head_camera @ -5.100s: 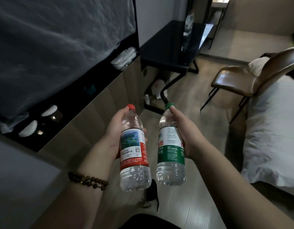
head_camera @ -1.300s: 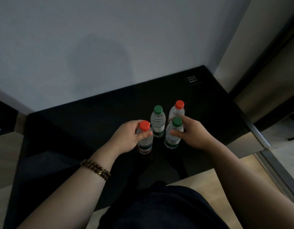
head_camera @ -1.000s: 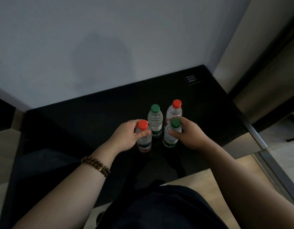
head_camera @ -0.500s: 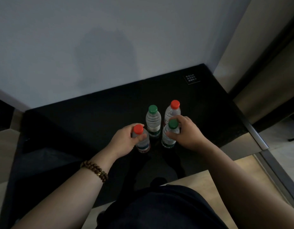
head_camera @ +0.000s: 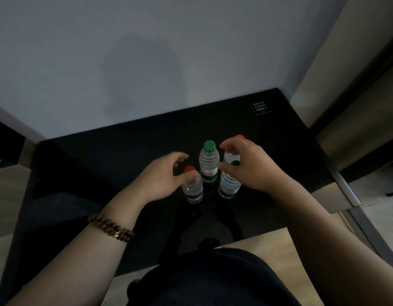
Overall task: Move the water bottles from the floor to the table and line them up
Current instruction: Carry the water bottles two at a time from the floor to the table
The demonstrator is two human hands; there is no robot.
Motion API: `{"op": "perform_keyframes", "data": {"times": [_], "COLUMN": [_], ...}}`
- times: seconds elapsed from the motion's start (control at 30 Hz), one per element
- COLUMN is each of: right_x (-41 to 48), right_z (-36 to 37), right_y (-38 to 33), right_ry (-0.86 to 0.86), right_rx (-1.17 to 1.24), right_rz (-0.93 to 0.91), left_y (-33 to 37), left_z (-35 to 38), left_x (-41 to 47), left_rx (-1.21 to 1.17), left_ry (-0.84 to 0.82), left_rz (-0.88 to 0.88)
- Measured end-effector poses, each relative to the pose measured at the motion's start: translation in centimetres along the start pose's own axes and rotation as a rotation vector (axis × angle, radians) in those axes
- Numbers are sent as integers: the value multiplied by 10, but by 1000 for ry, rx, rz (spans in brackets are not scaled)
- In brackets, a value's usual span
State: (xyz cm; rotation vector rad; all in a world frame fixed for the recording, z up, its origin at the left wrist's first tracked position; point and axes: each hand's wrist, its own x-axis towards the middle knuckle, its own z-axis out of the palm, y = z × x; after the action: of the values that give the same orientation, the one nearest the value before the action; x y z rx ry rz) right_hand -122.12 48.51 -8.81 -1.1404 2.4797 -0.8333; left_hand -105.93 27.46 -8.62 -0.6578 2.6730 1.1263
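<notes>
- Water bottles [head_camera: 209, 173]: four stood upright, long axes vertical, clustered on the black table [head_camera: 102, 162] around the rear green-capped bottle [head_camera: 209, 159].
- Front-left of that bottle, the front red-capped bottle [head_camera: 192, 187] met the left hand [head_camera: 162, 175] at the thumb only; fingers loose, gripping nothing.
- Front-right of it, the front green-capped bottle [head_camera: 228, 187] stood beneath the right hand [head_camera: 252, 166], fingers spread, released.
- Probably two-by-two, not one line; each hand nearest its front bottle.

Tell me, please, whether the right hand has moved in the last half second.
Yes: the right hand has opened and lifted toward the wall, off the near green-capped bottle, which stays put.
</notes>
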Motion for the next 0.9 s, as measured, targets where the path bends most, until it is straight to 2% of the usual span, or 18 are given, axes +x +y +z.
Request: {"op": "perform_keyframes", "data": {"times": [0.2,0.47,0.6,0.77,0.9], "right_x": [8,25,30,26,9], "right_z": [-1,41,89,163,221], "right_y": [-63,-138,-180,-238,-298], "right_ry": [-8,-145,-200,-419,-508], "right_rx": [-55,-153,-248,-377,-453], "right_rz": [-136,-261,-338,-303,-259], "left_y": [3,-25,-64,-131,-192], "left_z": [-29,-60,-73,-87,-100], "left_x": [-19,-88,-133,-203,-270], "left_rx": [169,347,345,295,267], "left_ry": [176,269,300,318,347], "left_rz": [-23,-171,-300,-457,-534]}}
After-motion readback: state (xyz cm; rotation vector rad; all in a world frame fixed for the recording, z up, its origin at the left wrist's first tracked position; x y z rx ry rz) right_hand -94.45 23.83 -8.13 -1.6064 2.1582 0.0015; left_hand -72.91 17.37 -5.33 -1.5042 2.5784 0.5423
